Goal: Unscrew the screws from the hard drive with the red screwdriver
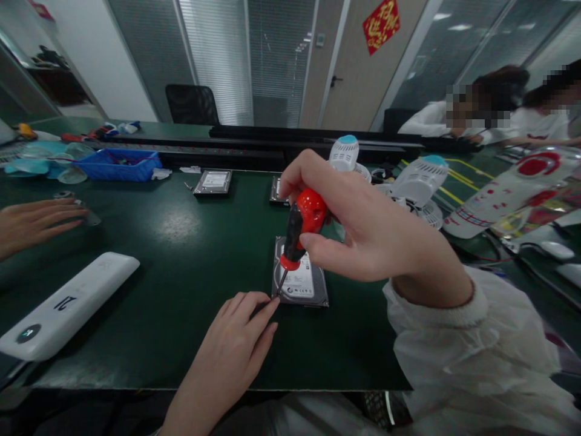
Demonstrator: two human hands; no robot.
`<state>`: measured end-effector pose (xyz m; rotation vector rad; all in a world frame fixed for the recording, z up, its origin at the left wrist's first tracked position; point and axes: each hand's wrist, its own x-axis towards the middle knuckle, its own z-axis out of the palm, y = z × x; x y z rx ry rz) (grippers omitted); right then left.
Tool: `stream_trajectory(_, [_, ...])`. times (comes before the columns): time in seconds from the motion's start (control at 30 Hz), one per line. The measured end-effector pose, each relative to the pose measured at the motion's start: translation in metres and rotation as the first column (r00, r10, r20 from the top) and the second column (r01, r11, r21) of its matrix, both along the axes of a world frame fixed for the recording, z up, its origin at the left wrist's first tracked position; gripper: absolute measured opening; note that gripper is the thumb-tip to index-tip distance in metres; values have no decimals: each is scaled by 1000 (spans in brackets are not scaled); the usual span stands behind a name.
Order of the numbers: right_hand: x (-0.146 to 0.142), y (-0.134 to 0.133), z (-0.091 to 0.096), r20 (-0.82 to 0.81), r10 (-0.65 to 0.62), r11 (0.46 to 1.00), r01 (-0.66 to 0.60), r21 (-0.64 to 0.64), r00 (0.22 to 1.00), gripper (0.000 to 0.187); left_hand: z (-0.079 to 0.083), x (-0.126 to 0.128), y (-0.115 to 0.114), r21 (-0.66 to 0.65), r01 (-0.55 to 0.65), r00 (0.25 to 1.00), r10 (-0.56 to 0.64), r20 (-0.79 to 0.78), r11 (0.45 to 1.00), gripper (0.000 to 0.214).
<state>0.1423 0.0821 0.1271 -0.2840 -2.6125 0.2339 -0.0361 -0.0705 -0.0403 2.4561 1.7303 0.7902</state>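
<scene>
My right hand [345, 218] is closed around the red and black handle of a screwdriver [290, 236]. The screwdriver leans, with its thin shaft pointing down to the near left corner of a hard drive [306, 284]. This drive lies flat, label up, on the dark green table. My left hand [240, 333] has its fingertips gathered at that same corner, against the drive's edge and beside the screwdriver tip. Its thumb lies lower, near the tabletop. The fingers hide the exact point where the tip meets the drive.
Farther back lie two more hard drives [213, 182] [276, 191]. A white power bank [68, 309] is on the left, near another person's hand [40, 224] over small metal parts. A blue tray [118, 165] stands behind. White fans [420, 180] and a bottle [503, 194] occupy the right.
</scene>
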Motion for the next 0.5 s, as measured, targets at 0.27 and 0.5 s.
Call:
stream_trajectory(0.27, [1,1,1,22,-102,994,102,27,995,26,0,1,0,-10,4,1000,-4,-3,1000,32])
stream_trajectory(0.5, [1,1,2,25,-104,994,104,15,994,35,0,1,0,-16,5,1000,-5,-1,1000,32])
